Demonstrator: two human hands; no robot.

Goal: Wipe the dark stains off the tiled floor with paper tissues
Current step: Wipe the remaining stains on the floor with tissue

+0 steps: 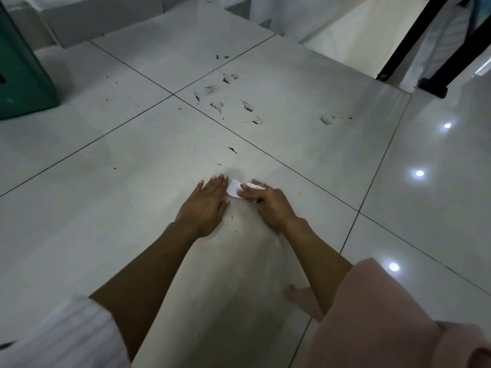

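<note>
A small white paper tissue [233, 189] lies on the pale tiled floor [132, 181] in the middle of the view. My right hand [268, 203] presses on it from the right, with the index finger stretched over it and the other fingers curled round its edge. Flat on the floor just left of the tissue rests my left hand [207, 205], fingers straight. Dark smeared stains [247, 106] spread over the tiles beyond the hands. A small dark streak [232, 149] lies closer, and tiny specks [232, 216] sit between my wrists.
A green box-like object [24, 75] stands at the far left. Black metal legs [435, 73] rise at the far right, near a step edge. My bare foot [303, 301] and pink clothing [385, 314] fill the lower right.
</note>
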